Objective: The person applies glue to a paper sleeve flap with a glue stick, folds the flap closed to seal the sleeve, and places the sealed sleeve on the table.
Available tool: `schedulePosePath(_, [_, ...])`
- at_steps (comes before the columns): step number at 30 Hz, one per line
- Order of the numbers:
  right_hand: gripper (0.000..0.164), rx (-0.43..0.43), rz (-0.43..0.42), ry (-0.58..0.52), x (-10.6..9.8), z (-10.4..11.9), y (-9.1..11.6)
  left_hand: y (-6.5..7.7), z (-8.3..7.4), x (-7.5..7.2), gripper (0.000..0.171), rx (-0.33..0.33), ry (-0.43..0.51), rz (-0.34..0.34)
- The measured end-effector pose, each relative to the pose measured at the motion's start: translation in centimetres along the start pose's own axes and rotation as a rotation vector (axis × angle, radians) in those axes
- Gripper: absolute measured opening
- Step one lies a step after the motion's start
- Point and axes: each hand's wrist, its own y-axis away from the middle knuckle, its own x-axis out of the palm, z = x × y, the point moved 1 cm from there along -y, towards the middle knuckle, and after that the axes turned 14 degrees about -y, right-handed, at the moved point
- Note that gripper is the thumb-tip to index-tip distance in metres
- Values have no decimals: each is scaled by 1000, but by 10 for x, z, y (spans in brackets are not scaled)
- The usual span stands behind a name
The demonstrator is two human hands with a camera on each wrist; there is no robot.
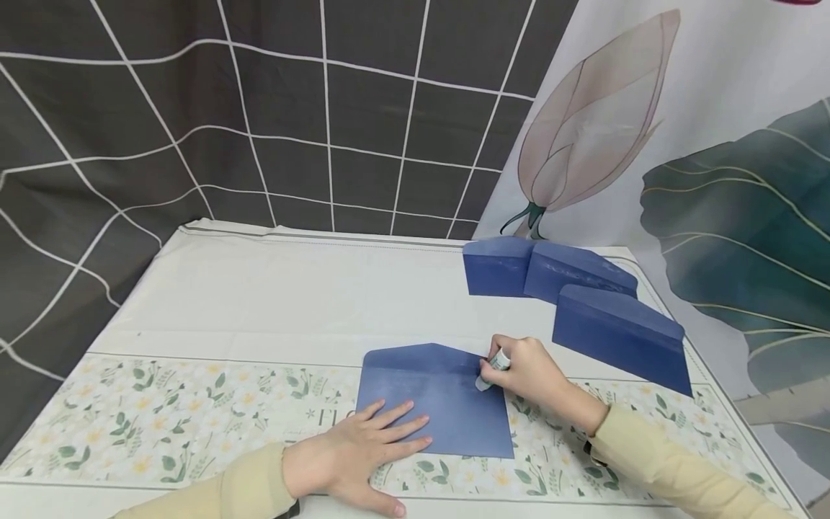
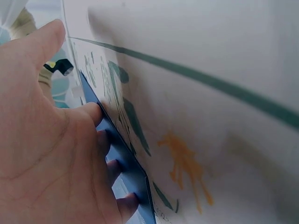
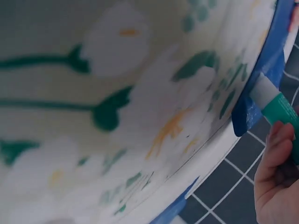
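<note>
A blue envelope (image 1: 447,414) lies on the table with its pointed flap opened away from me. My left hand (image 1: 357,450) rests on its lower left part, fingers spread; in the left wrist view the fingertips (image 2: 126,205) touch the blue paper. My right hand (image 1: 532,369) grips a green and white glue stick (image 1: 498,366), tilted, its end at the envelope's right side near the flap. The right wrist view shows the glue stick (image 3: 280,109) against the blue paper, with the fingers (image 3: 275,149) curled round it.
Three more blue envelopes lie at the back right: one at the left (image 1: 496,277), one in the middle (image 1: 558,281) and one nearer (image 1: 619,339). The tablecloth (image 1: 214,411) has a flowered band. A dark grid curtain (image 1: 292,108) hangs behind the table.
</note>
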Motion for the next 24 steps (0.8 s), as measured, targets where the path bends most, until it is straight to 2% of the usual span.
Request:
schedulePosePath(7, [19,-150,-38,157,2,4,8,0,0,2,79,9,-21,-17])
schedulePosePath(10, [20,-179,-37,207,0,5,8,0,0,2,79,6,-13,-19])
schedulePosePath(15, [18,-161,-21,246,-4,8,10,0,1,3,79,12,-23,-34])
schedulePosePath(19, [16,-140,-27,236,-6,6,13,0,1,2,79,18,-25,-38])
schedulePosePath(24, [14,-104,-47,207,-7,3,18,0,0,1,79,14,1,-14])
